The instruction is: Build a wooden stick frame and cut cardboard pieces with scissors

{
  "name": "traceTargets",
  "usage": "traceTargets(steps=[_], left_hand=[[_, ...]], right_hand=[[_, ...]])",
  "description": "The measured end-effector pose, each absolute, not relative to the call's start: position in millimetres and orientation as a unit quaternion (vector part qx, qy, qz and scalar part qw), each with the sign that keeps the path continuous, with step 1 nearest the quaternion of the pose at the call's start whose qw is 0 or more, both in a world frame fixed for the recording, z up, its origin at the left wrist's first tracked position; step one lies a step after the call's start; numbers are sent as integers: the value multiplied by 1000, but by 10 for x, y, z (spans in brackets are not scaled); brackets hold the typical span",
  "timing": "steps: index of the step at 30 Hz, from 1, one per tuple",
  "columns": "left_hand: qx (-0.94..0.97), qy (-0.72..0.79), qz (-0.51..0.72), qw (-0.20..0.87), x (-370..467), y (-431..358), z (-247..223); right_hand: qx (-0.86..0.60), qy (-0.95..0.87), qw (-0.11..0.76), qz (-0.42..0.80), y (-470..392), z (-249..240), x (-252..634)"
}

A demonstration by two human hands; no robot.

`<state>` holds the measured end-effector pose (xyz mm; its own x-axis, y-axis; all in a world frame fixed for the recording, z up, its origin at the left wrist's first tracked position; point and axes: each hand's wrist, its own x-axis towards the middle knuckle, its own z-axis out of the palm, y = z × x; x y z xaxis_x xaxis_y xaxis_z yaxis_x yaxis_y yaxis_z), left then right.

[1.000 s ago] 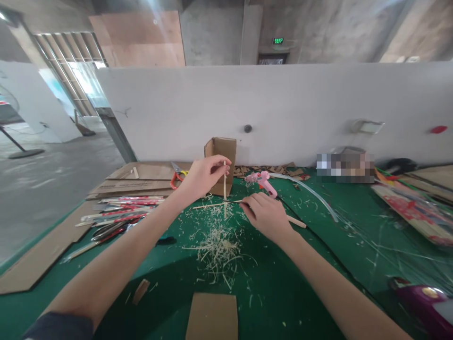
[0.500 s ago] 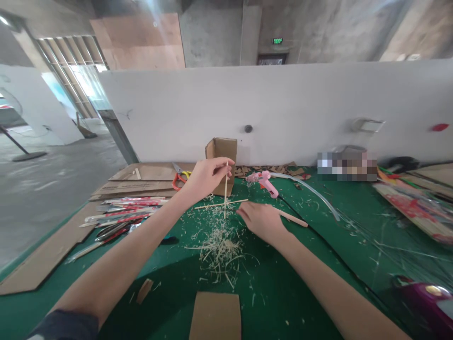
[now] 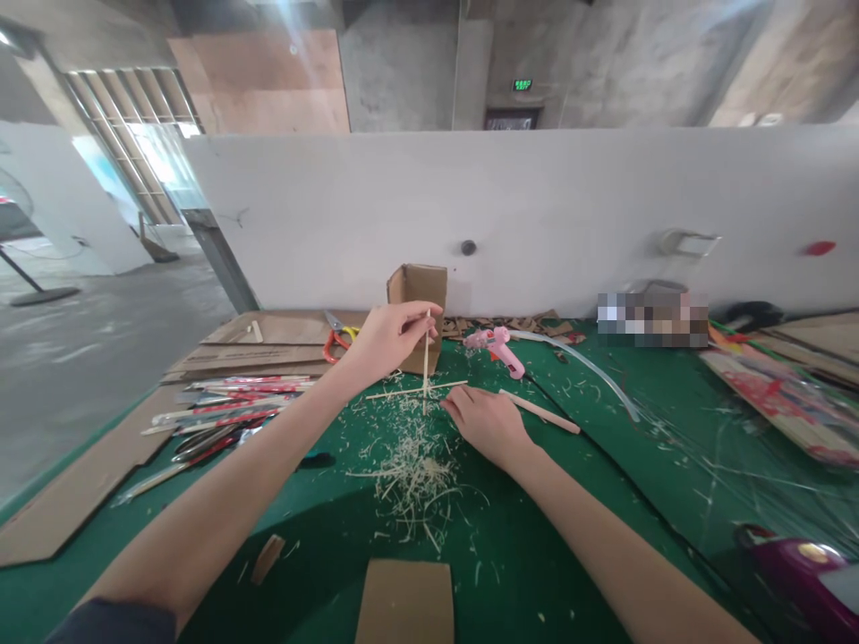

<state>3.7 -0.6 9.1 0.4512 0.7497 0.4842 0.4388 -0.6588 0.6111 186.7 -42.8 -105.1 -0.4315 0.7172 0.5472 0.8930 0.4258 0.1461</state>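
Stick (image 3: 426,368) clamped in left hand (image 3: 393,338), right hand (image 3: 489,426) slightly apart, its hold unclear, tabletop (image 3: 520,563) edge well leftward

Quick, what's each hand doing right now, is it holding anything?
Left hand: closed, holding a thin wooden stick by one end.
Right hand: fingers curled; whether it holds anything cannot be told.

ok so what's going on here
A person's left hand pinches one end of a thin pale wooden stick, which crosses a second thin pale stick in this view. The right hand is close by, near that second stick's right end; whether it holds anything is unclear. A loose heap of pale curly shavings lies nearer the person on the green tabletop, and a pink glue gun lies beyond the right hand.
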Motion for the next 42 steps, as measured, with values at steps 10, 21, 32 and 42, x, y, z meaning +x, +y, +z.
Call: traceTargets(steps=[10,21,32,42], left_hand=[[828,359,378,207,24,25,82],[825,367,375,209,36,21,77],[824,358,381,217,34,41,65],[825,357,383,212,31,57,63]], right_hand=[[-517,-816,168,-197,-395,-1030,1889],[-539,-798,171,-207,-373,-1008,1879],[-522,-817,148,-193,-369,-1032,1903],[-524,-820,131,-190,-389,-983,1848]])
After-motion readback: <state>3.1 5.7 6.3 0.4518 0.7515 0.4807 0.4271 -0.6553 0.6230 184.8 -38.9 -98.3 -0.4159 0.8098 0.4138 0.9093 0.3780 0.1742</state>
